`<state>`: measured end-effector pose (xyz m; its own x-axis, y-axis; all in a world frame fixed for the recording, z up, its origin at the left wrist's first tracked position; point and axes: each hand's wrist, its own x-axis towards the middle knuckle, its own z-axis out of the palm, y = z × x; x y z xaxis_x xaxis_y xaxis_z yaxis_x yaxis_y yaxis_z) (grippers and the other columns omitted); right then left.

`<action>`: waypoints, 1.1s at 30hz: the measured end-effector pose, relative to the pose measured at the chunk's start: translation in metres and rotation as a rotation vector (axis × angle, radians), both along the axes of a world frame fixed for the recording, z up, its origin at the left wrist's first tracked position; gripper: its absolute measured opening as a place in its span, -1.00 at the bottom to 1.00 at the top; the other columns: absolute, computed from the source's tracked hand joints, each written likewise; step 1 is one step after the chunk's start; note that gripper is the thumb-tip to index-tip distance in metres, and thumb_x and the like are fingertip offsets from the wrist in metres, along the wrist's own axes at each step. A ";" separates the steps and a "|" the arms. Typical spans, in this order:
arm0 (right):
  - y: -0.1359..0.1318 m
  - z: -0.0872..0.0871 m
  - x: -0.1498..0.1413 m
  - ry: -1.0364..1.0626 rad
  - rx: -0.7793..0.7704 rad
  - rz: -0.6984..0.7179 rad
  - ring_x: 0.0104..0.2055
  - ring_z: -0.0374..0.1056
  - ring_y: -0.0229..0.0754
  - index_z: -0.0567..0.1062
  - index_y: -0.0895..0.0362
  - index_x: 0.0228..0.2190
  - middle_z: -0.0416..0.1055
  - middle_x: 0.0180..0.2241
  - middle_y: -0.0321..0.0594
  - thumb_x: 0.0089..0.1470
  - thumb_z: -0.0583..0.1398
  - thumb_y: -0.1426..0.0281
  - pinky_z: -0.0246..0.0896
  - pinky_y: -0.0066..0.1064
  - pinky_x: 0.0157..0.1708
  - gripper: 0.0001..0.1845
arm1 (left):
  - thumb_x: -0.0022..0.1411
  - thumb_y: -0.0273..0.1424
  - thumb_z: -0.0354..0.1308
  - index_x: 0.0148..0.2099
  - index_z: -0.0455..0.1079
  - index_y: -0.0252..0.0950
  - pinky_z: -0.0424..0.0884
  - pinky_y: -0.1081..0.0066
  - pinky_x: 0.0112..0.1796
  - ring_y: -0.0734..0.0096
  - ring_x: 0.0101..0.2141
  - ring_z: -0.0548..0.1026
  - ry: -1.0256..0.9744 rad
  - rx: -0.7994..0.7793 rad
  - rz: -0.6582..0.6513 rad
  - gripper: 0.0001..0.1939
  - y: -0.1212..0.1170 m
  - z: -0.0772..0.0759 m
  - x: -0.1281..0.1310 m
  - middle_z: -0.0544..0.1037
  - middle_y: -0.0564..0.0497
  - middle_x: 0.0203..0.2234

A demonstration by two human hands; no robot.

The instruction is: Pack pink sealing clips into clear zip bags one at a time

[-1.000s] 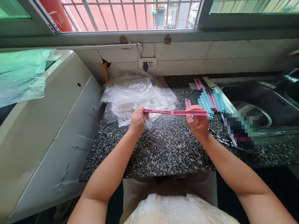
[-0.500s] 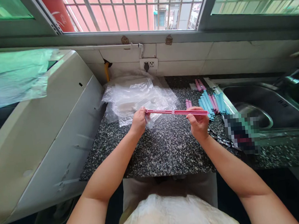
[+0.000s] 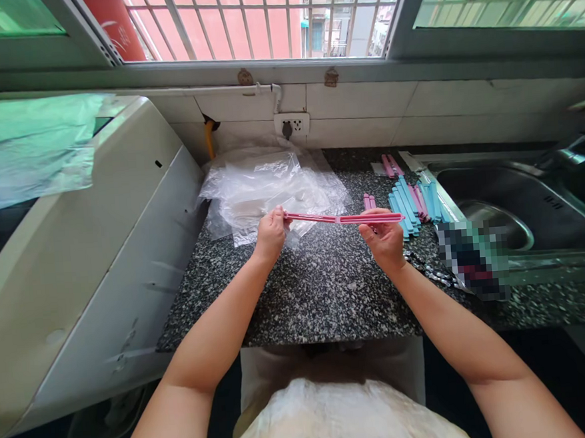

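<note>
I hold a long pink sealing stick [image 3: 342,219] level above the speckled granite counter [image 3: 322,290]. My left hand [image 3: 270,234] is closed round its left end. My right hand [image 3: 386,239] pinches it near its right end, fingers curled under the stick. A crumpled clear plastic bag [image 3: 265,191] lies just behind my left hand. A pile of blue and pink sticks [image 3: 414,204] rests on the counter behind my right hand, with two more pink sticks [image 3: 389,165] farther back.
A steel sink [image 3: 522,203] sits at the right, with a blurred-out object [image 3: 473,256] on its near edge. A white appliance [image 3: 75,261] flanks the counter on the left. A wall socket [image 3: 290,124] and barred window [image 3: 258,18] are behind.
My right hand has loosened and slid slightly left under the stick, leaving the stick's right tip showing beyond the fingers. The left hand and stick stay almost in place.
</note>
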<state>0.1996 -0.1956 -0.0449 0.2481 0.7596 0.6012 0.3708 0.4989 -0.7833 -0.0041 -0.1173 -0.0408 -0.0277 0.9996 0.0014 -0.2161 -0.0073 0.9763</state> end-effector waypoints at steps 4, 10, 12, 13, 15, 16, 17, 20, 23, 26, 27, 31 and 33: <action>0.001 -0.003 -0.005 -0.033 -0.056 0.027 -0.34 0.34 -0.24 0.38 0.09 -0.32 0.38 -0.34 -0.24 -0.10 0.27 0.24 0.32 -0.34 -0.29 -0.70 | 0.16 -0.21 0.08 -0.58 0.19 -0.31 0.04 0.56 -0.64 0.62 -0.68 0.13 0.041 0.056 -0.046 -0.63 0.000 -0.007 -0.001 0.20 0.15 -0.74; 0.001 -0.006 -0.014 -0.068 -0.075 0.127 -0.42 0.33 -0.26 0.36 0.07 -0.32 0.37 -0.42 -0.30 -0.08 0.27 0.29 0.32 -0.36 -0.37 -0.74 | 0.16 -0.19 0.06 -0.59 0.16 -0.31 -0.01 0.55 -0.64 0.62 -0.68 0.08 0.064 0.068 -0.124 -0.61 -0.006 -0.010 0.003 0.14 0.16 -0.75; 0.001 -0.006 -0.014 -0.097 -0.075 0.112 -0.42 0.32 -0.25 0.38 0.07 -0.34 0.37 -0.42 -0.29 -0.08 0.27 0.30 0.31 -0.36 -0.38 -0.77 | 0.17 -0.20 0.06 -0.59 0.16 -0.31 -0.02 0.55 -0.64 0.62 -0.68 0.07 0.063 0.064 -0.142 -0.61 -0.008 -0.010 0.004 0.13 0.16 -0.75; 0.001 -0.006 -0.014 -0.117 -0.069 0.101 -0.41 0.33 -0.24 0.39 0.07 -0.36 0.37 -0.43 -0.29 -0.08 0.27 0.31 0.31 -0.35 -0.37 -0.79 | 0.17 -0.20 0.06 -0.59 0.16 -0.31 -0.02 0.55 -0.64 0.62 -0.68 0.07 0.059 0.062 -0.146 -0.61 -0.008 -0.009 0.004 0.13 0.16 -0.75; 0.001 -0.006 -0.013 -0.158 -0.053 0.086 -0.39 0.33 -0.23 0.40 0.07 -0.39 0.37 -0.43 -0.28 -0.07 0.27 0.32 0.31 -0.33 -0.34 -0.83 | 0.17 -0.21 0.06 -0.60 0.16 -0.31 0.00 0.56 -0.64 0.63 -0.67 0.07 0.041 0.062 -0.145 -0.62 -0.008 -0.009 0.005 0.13 0.16 -0.74; 0.001 -0.006 -0.013 -0.176 -0.044 0.078 -0.38 0.34 -0.22 0.41 0.07 -0.40 0.37 -0.44 -0.28 -0.06 0.26 0.32 0.31 -0.33 -0.33 -0.85 | 0.16 -0.22 0.07 -0.60 0.16 -0.32 0.01 0.56 -0.63 0.63 -0.67 0.07 0.030 0.063 -0.143 -0.62 -0.009 -0.009 0.006 0.14 0.16 -0.74; 0.001 -0.006 -0.013 -0.191 -0.035 0.069 -0.37 0.34 -0.21 0.41 0.07 -0.40 0.38 -0.44 -0.27 -0.05 0.25 0.33 0.31 -0.32 -0.32 -0.86 | 0.16 -0.22 0.08 -0.60 0.16 -0.32 0.01 0.57 -0.63 0.63 -0.66 0.08 0.020 0.064 -0.142 -0.62 -0.009 -0.008 0.006 0.14 0.16 -0.74; 0.001 -0.006 -0.013 -0.217 -0.010 0.048 -0.37 0.35 -0.21 0.42 0.08 -0.41 0.39 -0.44 -0.26 -0.04 0.24 0.34 0.30 -0.31 -0.32 -0.89 | 0.13 -0.20 0.11 -0.60 0.16 -0.32 0.02 0.58 -0.64 0.64 -0.67 0.08 -0.008 0.038 -0.145 -0.61 -0.011 -0.005 0.006 0.14 0.16 -0.73; 0.000 -0.005 -0.013 -0.241 0.015 0.035 -0.36 0.35 -0.20 0.42 0.08 -0.42 0.40 -0.44 -0.26 -0.04 0.24 0.35 0.30 -0.30 -0.33 -0.90 | 0.08 -0.14 0.15 -0.61 0.16 -0.32 0.01 0.60 -0.65 0.67 -0.68 0.08 -0.045 -0.002 -0.146 -0.58 -0.013 0.000 0.007 0.12 0.18 -0.74; 0.000 -0.003 -0.013 -0.262 0.031 0.022 -0.37 0.35 -0.20 0.43 0.08 -0.43 0.42 -0.45 -0.25 -0.04 0.24 0.35 0.29 -0.30 -0.33 -0.91 | 0.00 -0.05 0.18 -0.60 0.18 -0.33 0.00 0.60 -0.67 0.68 -0.70 0.07 -0.086 -0.025 -0.151 -0.54 -0.015 0.005 0.008 0.14 0.18 -0.74; 0.000 -0.002 -0.013 -0.265 0.032 0.018 -0.37 0.35 -0.20 0.43 0.08 -0.43 0.42 -0.45 -0.25 -0.03 0.23 0.35 0.29 -0.30 -0.33 -0.91 | -0.02 -0.03 0.18 -0.59 0.19 -0.33 -0.01 0.60 -0.68 0.69 -0.70 0.07 -0.097 -0.027 -0.155 -0.53 -0.015 0.006 0.008 0.15 0.18 -0.74; -0.001 0.000 -0.014 -0.265 0.036 0.014 -0.40 0.34 -0.20 0.42 0.08 -0.44 0.42 -0.48 -0.26 -0.04 0.23 0.34 0.29 -0.29 -0.35 -0.91 | -0.05 0.00 0.19 -0.57 0.22 -0.33 -0.05 0.58 -0.71 0.69 -0.72 0.04 -0.101 -0.008 -0.205 -0.53 -0.016 0.007 0.007 0.15 0.19 -0.75; -0.002 0.000 -0.014 -0.269 0.038 0.017 -0.41 0.34 -0.20 0.42 0.07 -0.44 0.41 -0.49 -0.27 -0.04 0.24 0.35 0.29 -0.29 -0.36 -0.92 | -0.04 -0.01 0.19 -0.57 0.22 -0.32 -0.07 0.56 -0.71 0.69 -0.73 0.02 -0.087 0.010 -0.225 -0.54 -0.016 0.007 0.006 0.12 0.20 -0.76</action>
